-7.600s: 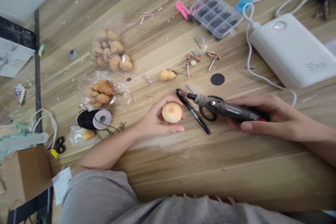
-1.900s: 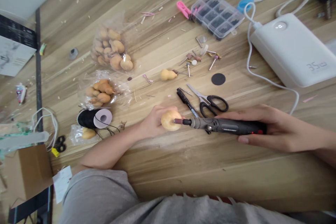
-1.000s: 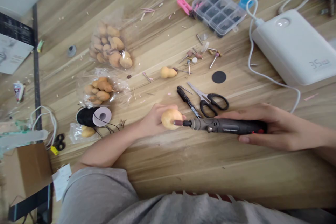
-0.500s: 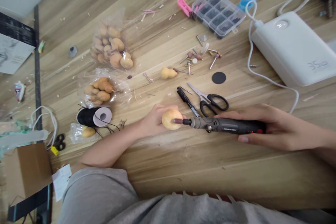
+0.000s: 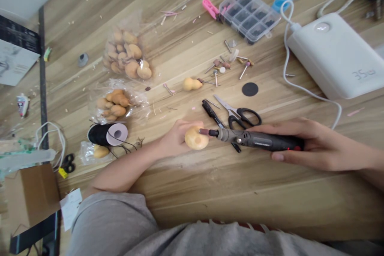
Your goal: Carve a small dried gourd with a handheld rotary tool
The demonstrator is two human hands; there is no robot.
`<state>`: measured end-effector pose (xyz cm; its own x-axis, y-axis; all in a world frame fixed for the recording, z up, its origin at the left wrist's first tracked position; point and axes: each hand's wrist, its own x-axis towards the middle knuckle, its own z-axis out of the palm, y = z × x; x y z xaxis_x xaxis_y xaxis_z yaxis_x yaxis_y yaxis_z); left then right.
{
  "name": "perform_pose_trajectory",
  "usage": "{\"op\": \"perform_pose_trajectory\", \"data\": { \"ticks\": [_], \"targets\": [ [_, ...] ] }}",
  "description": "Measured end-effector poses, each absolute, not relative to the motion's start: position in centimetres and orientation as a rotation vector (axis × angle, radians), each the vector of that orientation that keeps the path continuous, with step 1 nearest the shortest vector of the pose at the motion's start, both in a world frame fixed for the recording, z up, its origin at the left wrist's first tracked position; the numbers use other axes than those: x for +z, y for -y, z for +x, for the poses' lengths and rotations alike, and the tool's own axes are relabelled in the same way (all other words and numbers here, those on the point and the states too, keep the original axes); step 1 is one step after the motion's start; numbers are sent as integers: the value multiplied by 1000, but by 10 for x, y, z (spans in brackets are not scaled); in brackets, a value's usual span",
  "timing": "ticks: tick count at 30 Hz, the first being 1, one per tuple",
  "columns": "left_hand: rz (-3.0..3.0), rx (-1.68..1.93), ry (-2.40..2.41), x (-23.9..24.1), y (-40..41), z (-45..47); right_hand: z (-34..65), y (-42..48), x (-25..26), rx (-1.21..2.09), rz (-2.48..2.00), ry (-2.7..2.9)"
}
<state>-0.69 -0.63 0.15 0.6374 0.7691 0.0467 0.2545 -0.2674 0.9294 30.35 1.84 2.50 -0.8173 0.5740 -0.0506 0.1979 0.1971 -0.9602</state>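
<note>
My left hand [image 5: 175,139] is closed round a small yellow gourd [image 5: 195,141], whose rounded end faces right and shows a small darker patch. My fingers are partly hidden behind it. In my right hand [image 5: 318,146] lies a black rotary tool [image 5: 261,140] with a lit red light near its rear end. Its brownish sanding bit [image 5: 204,131] is at the upper right part of the gourd's round end; whether it touches I cannot tell. Just beyond the tool are a black marker [image 5: 213,113] and black-handled scissors [image 5: 237,113].
Two plastic bags of gourds [image 5: 129,54] and a black thread spool [image 5: 103,133] lie on the left. Another gourd [image 5: 192,84] and loose grinding bits [image 5: 228,64] are farther back. A compartment box [image 5: 250,16] and a white power bank [image 5: 336,56] with a cable stand right.
The rotary tool's tip has shifted slightly up, from the middle of the gourd's end towards its upper edge. The darker patch there now shows. My left hand has hardly moved.
</note>
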Motion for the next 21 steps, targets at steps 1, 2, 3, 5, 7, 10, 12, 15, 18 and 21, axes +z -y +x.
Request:
{"op": "perform_pose_trajectory", "data": {
  "ticks": [1, 2, 3, 5, 7, 10, 12, 15, 18, 21],
  "targets": [
    [1829, 636, -809, 2, 6, -7, 303, -19, 26, 1666, -699, 2183],
    [1842, 649, -797, 2, 6, -7, 303, -19, 26, 1675, -670, 2207],
    [1854, 665, -783, 2, 5, -6, 303, -20, 27, 1685, -640, 2233],
    [1866, 688, -766, 2, 5, -6, 302, -20, 27, 1695, -614, 2254],
    [1852, 678, -767, 2, 5, -6, 302, -19, 26, 1677, -653, 2230],
    [1818, 633, -794, 3, 6, -7, 303, -18, 24, 1632, -713, 2159],
    [1829, 636, -793, 3, 6, -7, 303, -18, 24, 1640, -677, 2187],
    [1868, 680, -768, 3, 4, -6, 303, -20, 24, 1667, -572, 2278],
    [1886, 661, -781, 4, 4, -5, 303, -19, 23, 1642, -620, 2237],
    [1849, 610, -838, 5, 6, -6, 303, -18, 23, 1602, -696, 2173]
  ]
}}
